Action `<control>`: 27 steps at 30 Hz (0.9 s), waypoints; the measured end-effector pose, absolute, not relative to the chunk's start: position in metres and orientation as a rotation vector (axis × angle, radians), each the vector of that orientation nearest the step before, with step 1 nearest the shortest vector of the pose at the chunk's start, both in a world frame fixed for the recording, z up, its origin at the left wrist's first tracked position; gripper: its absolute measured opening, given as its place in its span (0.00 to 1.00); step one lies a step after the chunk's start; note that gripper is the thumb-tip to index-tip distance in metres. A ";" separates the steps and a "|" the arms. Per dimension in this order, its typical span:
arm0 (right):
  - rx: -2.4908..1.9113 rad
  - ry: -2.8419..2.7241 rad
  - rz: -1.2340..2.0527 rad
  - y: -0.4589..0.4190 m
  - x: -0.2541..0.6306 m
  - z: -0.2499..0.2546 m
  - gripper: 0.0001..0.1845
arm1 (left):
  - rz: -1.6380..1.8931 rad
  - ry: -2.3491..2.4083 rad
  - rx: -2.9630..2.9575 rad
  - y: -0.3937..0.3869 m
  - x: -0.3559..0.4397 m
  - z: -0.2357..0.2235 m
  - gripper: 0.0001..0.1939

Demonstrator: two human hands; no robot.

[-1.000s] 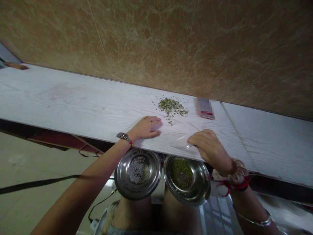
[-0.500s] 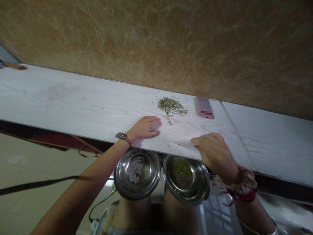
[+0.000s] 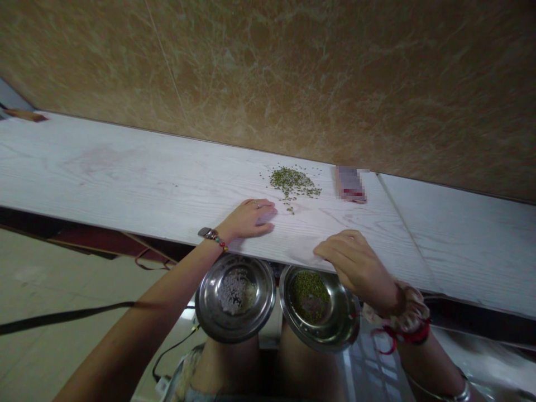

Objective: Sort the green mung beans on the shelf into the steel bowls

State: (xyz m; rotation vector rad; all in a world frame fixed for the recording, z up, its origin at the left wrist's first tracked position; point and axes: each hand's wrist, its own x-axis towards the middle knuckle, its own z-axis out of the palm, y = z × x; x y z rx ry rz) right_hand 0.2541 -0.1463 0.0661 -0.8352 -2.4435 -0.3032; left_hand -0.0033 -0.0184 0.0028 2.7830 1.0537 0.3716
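Note:
A small heap of green beans (image 3: 293, 183) lies on the white wooden tabletop (image 3: 125, 173). My left hand (image 3: 250, 219) rests flat on the table just left of the heap, fingers stretched out, holding nothing. My right hand (image 3: 355, 261) sits at the table's near edge with its fingers curled under, and what is in them is hidden. Two steel bowls rest on my lap below that edge. The left bowl (image 3: 209, 312) holds whitish grains. The right bowl (image 3: 337, 329) holds green beans and lies directly under my right hand.
A blurred pinkish flat object (image 3: 350, 184) lies right of the bean heap. A brown marbled wall (image 3: 293, 72) rises behind the table. A seam (image 3: 402, 223) splits the tabletop on the right. A dark strap and a cable (image 3: 171, 349) lie on the floor at left.
My right hand slid left and back along the table's near edge, over the bean bowl. A thin pale thing seen under its fingers earlier no longer shows. My left hand stayed still.

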 end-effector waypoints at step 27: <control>-1.098 -2.469 -0.473 -0.178 0.273 0.080 0.12 | 0.388 1.064 2.785 -0.019 -0.002 0.002 0.21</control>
